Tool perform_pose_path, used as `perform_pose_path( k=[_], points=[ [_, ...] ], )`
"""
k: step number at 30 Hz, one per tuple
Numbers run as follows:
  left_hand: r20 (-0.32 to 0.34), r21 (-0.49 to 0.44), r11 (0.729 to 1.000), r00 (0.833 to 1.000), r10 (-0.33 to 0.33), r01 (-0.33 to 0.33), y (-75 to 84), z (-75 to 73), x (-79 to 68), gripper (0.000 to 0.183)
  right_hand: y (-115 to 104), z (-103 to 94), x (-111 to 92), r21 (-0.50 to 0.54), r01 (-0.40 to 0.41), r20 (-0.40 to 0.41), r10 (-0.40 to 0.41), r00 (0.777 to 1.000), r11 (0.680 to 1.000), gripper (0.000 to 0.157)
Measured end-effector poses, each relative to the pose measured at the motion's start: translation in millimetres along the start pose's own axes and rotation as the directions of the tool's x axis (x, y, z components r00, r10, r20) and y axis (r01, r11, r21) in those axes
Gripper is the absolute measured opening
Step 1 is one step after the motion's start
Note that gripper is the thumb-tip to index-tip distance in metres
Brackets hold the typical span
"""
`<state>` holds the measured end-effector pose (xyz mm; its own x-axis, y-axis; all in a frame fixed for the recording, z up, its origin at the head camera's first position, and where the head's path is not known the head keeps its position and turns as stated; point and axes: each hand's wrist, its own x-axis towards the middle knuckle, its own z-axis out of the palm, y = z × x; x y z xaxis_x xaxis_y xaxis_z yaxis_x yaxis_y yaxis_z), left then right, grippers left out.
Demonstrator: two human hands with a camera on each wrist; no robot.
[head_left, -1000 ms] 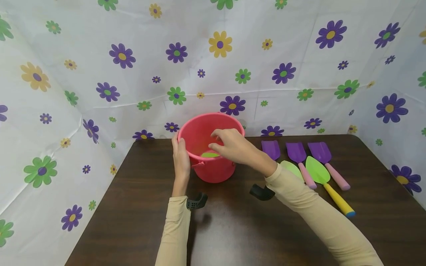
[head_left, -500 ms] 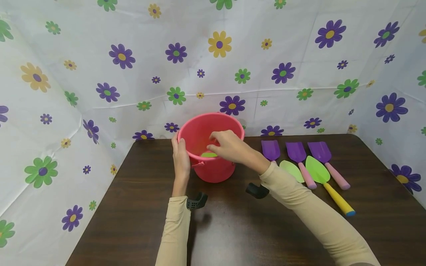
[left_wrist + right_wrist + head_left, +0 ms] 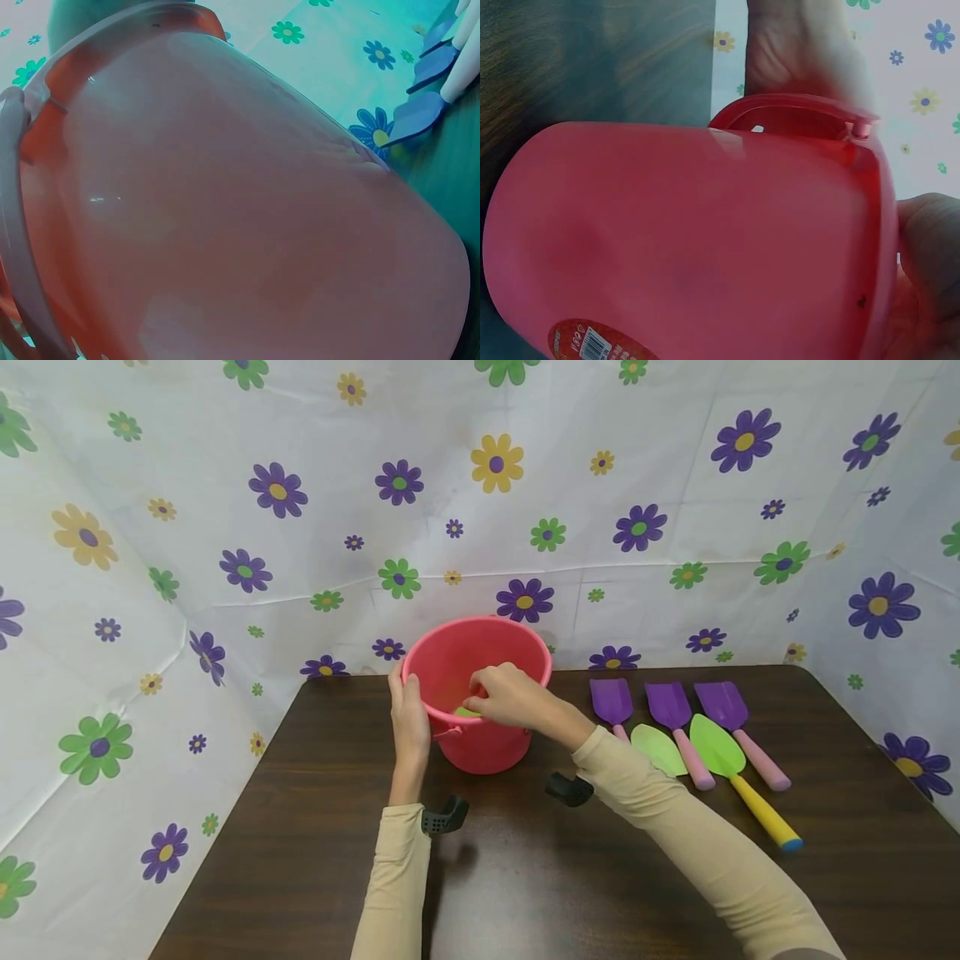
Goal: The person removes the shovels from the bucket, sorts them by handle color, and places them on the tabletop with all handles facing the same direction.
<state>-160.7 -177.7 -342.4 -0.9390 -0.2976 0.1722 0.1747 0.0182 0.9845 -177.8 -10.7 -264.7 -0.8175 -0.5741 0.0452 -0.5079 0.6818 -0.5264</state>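
A pink bucket [image 3: 483,752] stands upright on the dark wooden table. My left hand [image 3: 409,727] grips its left side, the thumb near the rim and the other fingers along the outside. Over the near right rim, my right hand [image 3: 513,695] reaches into the bucket with bent fingers. Inside, part of a light green thing [image 3: 467,712] shows right by the thumb. The fingertips are partly hidden, so whether they pinch it cannot be told. The bucket wall [image 3: 247,195] fills most of the left wrist view. In the right wrist view, a label [image 3: 592,341] shows on the bucket [image 3: 690,225].
Right of the bucket lie three purple shovels with pink handles, such as the middle shovel [image 3: 669,706]. Beside them are a green trowel [image 3: 716,745] with a yellow handle and a light green blade [image 3: 656,750], partly behind my right sleeve. A flowered cloth [image 3: 330,527] hangs behind the table.
My right hand has moved slightly down and left, deeper into the bucket, its thumb and fingers closer together. Less of the green thing shows. My left hand stays on the bucket.
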Motion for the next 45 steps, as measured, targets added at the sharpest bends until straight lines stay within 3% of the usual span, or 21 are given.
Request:
perform_pose_path(
  k=[21,26,31,38,45],
  points=[
    [0.0,-0.005,1.0,1.0,-0.002,0.002,-0.2,1.3,-1.6,0.056,-2,-0.6,12,-0.042,-0.06,0.13,0.065,0.989,0.997,0.033],
    [-0.004,-0.013,1.0,1.0,0.0,0.0,0.1,1.3,-1.6,0.056,-1,-2.7,15,-0.08,-0.076,0.164,0.088,0.983,0.994,0.027],
    [-0.008,-0.011,1.0,1.0,0.007,-0.007,-0.3,1.1,-1.3,0.054,0,-6.2,20,-0.08,-0.111,0.227,0.127,0.966,0.991,0.021],
    [-0.007,-0.004,1.0,1.0,0.001,-0.001,-0.4,1.1,-1.5,0.057,2,-8.8,27,-0.106,-0.146,0.326,0.173,0.93,0.984,0.027],
    [-0.01,-0.007,1.0,1.0,-0.004,0.004,0.4,1.8,-2.9,0.058,4,-9.0,30,-0.102,-0.189,0.375,0.214,0.902,0.977,0.029]
  ],
)
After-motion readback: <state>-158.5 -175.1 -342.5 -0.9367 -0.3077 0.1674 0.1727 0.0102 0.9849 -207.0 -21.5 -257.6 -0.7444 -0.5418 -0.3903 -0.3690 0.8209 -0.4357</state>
